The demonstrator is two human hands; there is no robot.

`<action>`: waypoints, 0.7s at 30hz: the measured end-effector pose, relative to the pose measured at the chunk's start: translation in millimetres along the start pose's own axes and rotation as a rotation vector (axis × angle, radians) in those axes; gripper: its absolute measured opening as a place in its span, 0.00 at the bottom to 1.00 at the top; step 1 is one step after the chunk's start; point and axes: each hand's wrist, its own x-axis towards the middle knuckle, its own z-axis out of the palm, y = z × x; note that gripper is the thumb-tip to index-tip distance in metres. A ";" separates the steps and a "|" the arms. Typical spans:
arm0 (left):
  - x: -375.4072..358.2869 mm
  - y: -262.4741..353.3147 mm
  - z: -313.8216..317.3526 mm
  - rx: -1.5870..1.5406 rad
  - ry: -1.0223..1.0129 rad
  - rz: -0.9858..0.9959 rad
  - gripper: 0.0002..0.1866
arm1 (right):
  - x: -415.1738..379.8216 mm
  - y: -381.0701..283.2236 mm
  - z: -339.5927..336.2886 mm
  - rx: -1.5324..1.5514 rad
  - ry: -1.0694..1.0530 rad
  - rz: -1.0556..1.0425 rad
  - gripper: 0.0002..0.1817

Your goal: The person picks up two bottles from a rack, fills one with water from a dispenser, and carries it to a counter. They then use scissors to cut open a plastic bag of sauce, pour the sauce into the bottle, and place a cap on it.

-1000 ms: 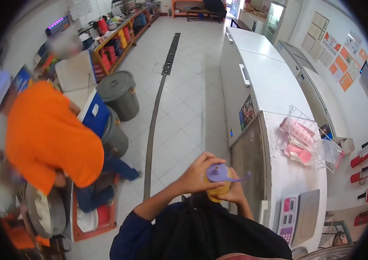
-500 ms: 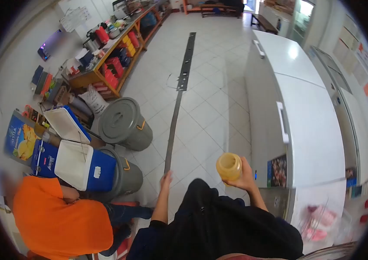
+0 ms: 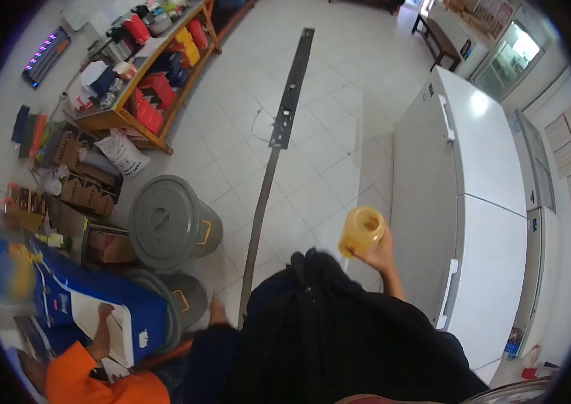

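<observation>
A translucent yellow wide-mouthed jar (image 3: 363, 227) without a lid is held out in front of my body, its open mouth tilted toward me. My right hand (image 3: 377, 254) is wrapped round its lower right side. I cannot make out what, if anything, is inside the jar. Low on my left, my left hand (image 3: 218, 312) hangs beside my dark top, smeared by motion, so its fingers do not show clearly. Nearest to that hand is a grey lidded bin (image 3: 194, 299), apart from it.
White chest freezers (image 3: 490, 249) line the right side. Another grey bin (image 3: 171, 215) and a blue cooler box (image 3: 147, 316) stand left. A person in an orange shirt (image 3: 73, 370) reaches into the cooler. A dark strip (image 3: 292, 101) runs along the tiled floor. Shelves (image 3: 124, 114) stand far left.
My view has moved forward past the bins and freezers. My left hand has swung lower and left; the jar stays in my right hand. The other person's arm now reaches into the cooler.
</observation>
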 end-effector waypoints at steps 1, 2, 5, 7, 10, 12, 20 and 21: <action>39.5 81.0 3.3 -0.061 0.059 0.096 0.41 | 24.3 10.4 -0.7 0.007 0.016 0.006 0.41; 68.3 171.8 5.8 -0.176 0.112 0.214 0.42 | 47.9 21.3 1.7 0.018 0.040 0.005 0.41; 74.2 429.1 2.3 -0.230 0.168 0.834 0.35 | 118.9 48.4 14.8 0.094 0.182 0.087 0.41; 6.0 577.8 -35.3 -0.034 0.153 1.105 0.28 | 173.2 73.6 26.0 0.006 0.225 0.104 0.40; 20.1 679.8 -47.0 -0.284 0.103 1.153 0.27 | 268.1 97.8 34.3 -0.099 0.229 0.129 0.40; 62.9 695.8 -59.5 -0.299 0.081 0.932 0.28 | 337.3 110.6 39.6 -0.116 0.201 0.119 0.40; 179.5 460.9 -46.7 -0.270 -0.009 0.012 0.33 | 656.4 130.1 98.2 -0.176 0.023 -0.071 0.41; 145.8 458.5 -53.0 -0.119 -0.053 -0.120 0.34 | 696.6 132.7 109.8 -0.156 0.007 -0.113 0.41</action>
